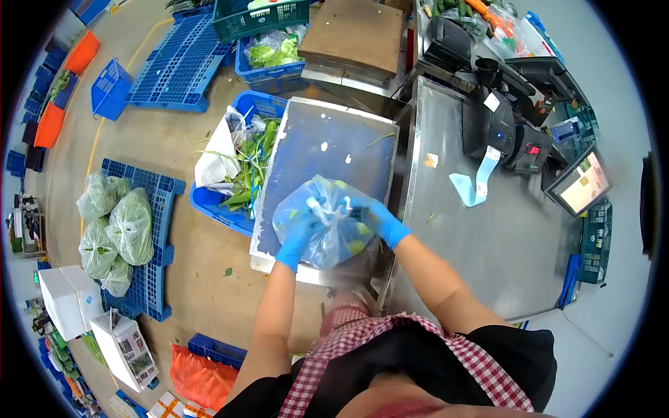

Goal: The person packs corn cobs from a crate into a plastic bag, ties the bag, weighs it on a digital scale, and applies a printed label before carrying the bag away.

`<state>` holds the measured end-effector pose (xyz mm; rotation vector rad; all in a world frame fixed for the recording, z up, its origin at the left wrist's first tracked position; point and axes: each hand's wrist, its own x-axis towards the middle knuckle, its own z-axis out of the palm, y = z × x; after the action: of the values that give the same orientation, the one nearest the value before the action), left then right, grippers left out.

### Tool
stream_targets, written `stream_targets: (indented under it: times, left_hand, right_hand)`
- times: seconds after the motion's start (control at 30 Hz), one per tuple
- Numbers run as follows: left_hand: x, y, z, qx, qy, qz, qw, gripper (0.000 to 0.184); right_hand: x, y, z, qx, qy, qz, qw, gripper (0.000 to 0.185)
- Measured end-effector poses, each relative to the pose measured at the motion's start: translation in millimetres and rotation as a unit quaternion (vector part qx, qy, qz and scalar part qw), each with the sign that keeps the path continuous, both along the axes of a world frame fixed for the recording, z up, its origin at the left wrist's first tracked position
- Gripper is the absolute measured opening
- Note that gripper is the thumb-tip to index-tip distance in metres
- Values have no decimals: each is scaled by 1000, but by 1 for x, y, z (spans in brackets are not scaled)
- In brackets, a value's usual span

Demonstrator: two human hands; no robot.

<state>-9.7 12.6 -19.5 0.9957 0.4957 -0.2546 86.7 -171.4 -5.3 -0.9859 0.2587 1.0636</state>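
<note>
A clear plastic bag [322, 240] with green and yellowish produce in it sits on the worn blue-grey platform [334, 132]. Its top is gathered into white, twisted ends. In a blue glove, my left hand [298, 233] is closed on the left side of the bag's neck. My right hand [385, 223], gloved the same way, grips the plastic at the right, its fingertips slightly blurred. The kind of produce is hard to make out through the plastic. Left of the platform, a blue crate [209, 202] holds leafy green stalks and a white bag.
At right, a steel counter [481, 258] carries black label printers [488, 122], a curling label strip [474, 188] and a tilted screen [582, 181]. Bagged greens [129, 226] rest on a blue pallet [157, 279] at left. Beyond the platform are lettuce in a blue crate [268, 76] and a brown-topped stand [352, 35].
</note>
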Motion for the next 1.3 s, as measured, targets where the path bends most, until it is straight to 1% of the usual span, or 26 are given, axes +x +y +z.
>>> stream_targets:
  times: [0.03,0.1,0.13,0.2,0.27,0.33,0.43,0.47,0.5,0.53,0.57,0.6,0.7,0.73,0.8,0.87,0.9,0.93,1.0,1.03,1.07,1.13,1.17,1.2,1.27,1.3]
  left_hand:
    - [6,-6,-3,78,29,-59,995,50]
    - [12,-16,-3,63,2,-47,997,51]
    - [16,-15,-1,47,-9,-52,998,50]
    - [18,-14,-16,51,1,-84,995,49]
    - [21,-14,-27,42,-4,-100,994,47]
    - [23,-18,-29,74,-43,-114,990,38]
    - [19,-21,-38,186,-32,-69,980,36]
    - [17,-19,-40,116,-21,-34,992,32]
    - [14,-14,-39,91,0,-42,995,30]
    - [11,-10,-34,64,22,-52,996,29]
    - [8,-8,-28,36,46,-65,996,28]
    - [10,-9,-5,55,114,-71,989,23]
    - [-2,1,-39,57,7,-128,990,21]
    - [-12,2,-42,53,15,-133,990,22]
    - [-23,12,-43,58,30,-135,989,25]
    - [-14,10,-9,152,107,-257,948,30]
    - [-11,6,2,195,145,-309,919,32]
    - [-7,13,-6,222,148,-407,873,39]
    - [-7,6,-14,293,63,-356,885,42]
    - [1,-3,4,330,16,-328,885,43]
    - [2,-5,28,298,23,-280,912,40]
    - [-14,34,-27,95,55,-249,962,36]
    - [-27,52,-55,-6,72,-230,970,34]
    - [-32,51,-56,-62,52,-177,981,29]
    - [-36,46,-62,-21,82,-104,991,28]
    - [-43,41,-56,0,102,-66,993,28]
  right_hand:
    - [0,5,1,-24,-29,20,999,28]
    - [-1,11,-2,-73,-81,59,992,24]
    - [6,11,-7,-99,-116,111,982,27]
    - [15,5,-3,-93,-148,178,968,26]
    - [18,10,-5,-131,-177,184,958,23]
    - [19,20,1,-210,-245,264,909,29]
    - [22,36,20,-222,-406,302,834,18]
    - [27,40,14,-234,-464,304,799,16]
    - [30,43,6,-247,-519,304,760,14]
    - [32,45,-7,-247,-539,276,757,13]
    - [36,38,-19,-268,-531,267,758,12]
    - [37,30,-3,-285,-509,281,763,12]
    - [33,4,-63,-425,-443,181,768,13]
    - [30,-4,-81,-461,-417,154,768,13]
    - [28,-2,-91,-464,-433,125,763,14]
    - [21,10,-93,-434,-500,79,745,15]
    - [21,11,-72,-424,-489,92,757,15]
    - [21,12,-46,-412,-477,107,769,15]
    - [27,10,-33,-405,-484,139,763,10]
    - [29,6,-26,-406,-494,134,757,10]
    - [30,1,-33,-438,-492,155,736,11]
    - [27,-17,-60,-449,-431,216,753,15]
    - [19,-13,-73,-465,-470,190,726,18]
    - [12,-2,-76,-480,-511,164,694,21]
    - [11,-3,-83,-453,-517,177,704,29]
    - [17,-11,-75,-407,-485,220,742,36]
